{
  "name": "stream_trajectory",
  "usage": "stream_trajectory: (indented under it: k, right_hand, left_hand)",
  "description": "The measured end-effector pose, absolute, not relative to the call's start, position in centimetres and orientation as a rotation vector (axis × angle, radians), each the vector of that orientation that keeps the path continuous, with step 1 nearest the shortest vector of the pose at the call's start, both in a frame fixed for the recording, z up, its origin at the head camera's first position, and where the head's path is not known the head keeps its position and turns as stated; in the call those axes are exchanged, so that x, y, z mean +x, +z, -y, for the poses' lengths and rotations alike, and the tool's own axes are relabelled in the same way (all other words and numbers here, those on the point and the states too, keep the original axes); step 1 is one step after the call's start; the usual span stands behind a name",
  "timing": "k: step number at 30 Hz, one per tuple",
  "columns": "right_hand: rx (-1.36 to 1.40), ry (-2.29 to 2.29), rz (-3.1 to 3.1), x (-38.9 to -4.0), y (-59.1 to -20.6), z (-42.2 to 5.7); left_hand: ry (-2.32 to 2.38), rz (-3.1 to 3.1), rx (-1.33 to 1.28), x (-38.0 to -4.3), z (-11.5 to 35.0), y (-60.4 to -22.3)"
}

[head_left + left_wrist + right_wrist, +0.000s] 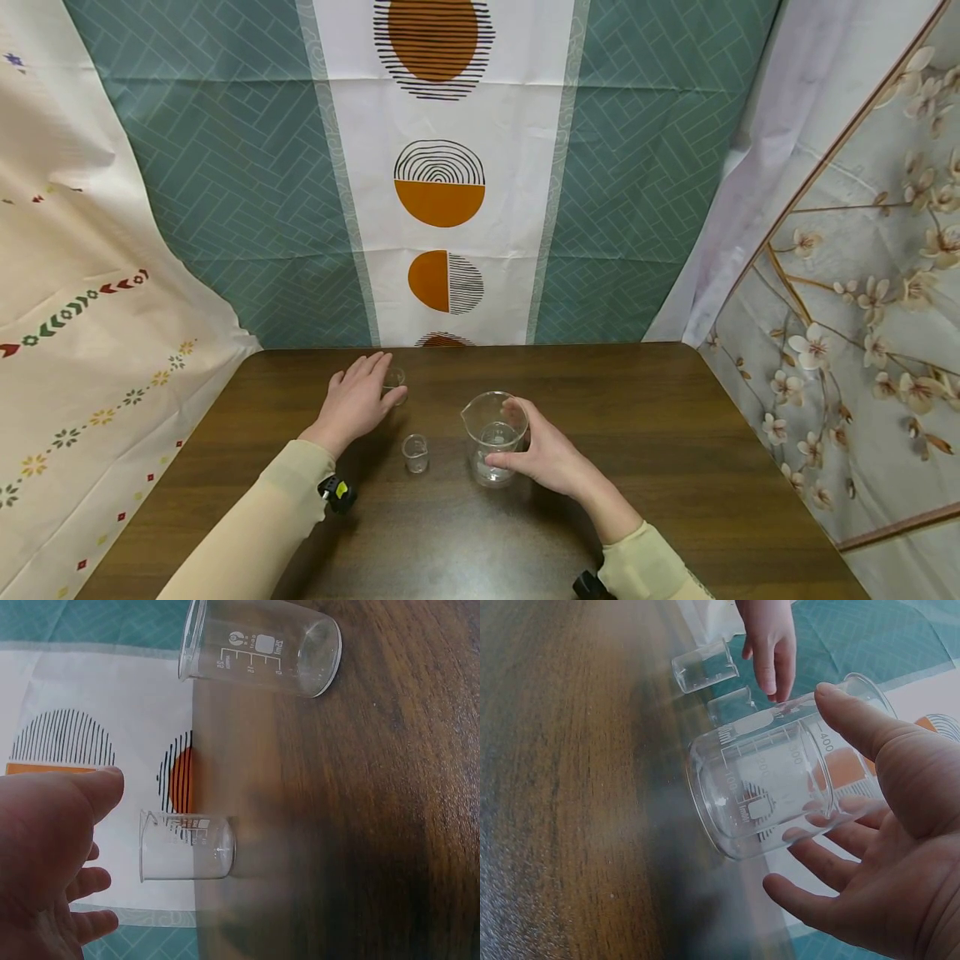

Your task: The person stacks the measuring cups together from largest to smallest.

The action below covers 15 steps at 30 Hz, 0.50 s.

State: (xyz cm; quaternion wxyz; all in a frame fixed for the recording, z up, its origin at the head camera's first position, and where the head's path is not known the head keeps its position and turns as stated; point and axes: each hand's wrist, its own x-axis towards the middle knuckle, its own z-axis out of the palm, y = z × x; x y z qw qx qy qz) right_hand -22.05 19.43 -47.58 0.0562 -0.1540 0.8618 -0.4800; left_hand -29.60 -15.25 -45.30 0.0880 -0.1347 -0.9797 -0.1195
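Note:
My right hand [551, 454] grips a large clear glass beaker [480, 429], thumb on the near side and fingers around the far side. A smaller glass beaker [810, 787] is nested inside it. In the right wrist view the large beaker's printed scale shows. My left hand [356, 404] is at the back left, fingers extended, beside a small glass beaker [187, 851] that it partly hides in the head view. Between the hands a 25 ml beaker [416, 456] stands upright on the table.
The brown wooden table [637, 400] carries the glassware. A teal and white patterned cloth [630, 208] hangs behind its back edge. Patterned cloths also hang at the left [82, 367] and the right [847, 333].

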Motion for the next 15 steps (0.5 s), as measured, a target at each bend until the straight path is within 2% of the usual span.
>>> stream_trajectory:
  k: [15]
  right_hand:
    - [-0.479,-1.47,-2.615,-22.12,-47.65,-19.46]
  left_hand:
    - [-0.354,2.946,-0.383,-29.95,15.45,-45.82]
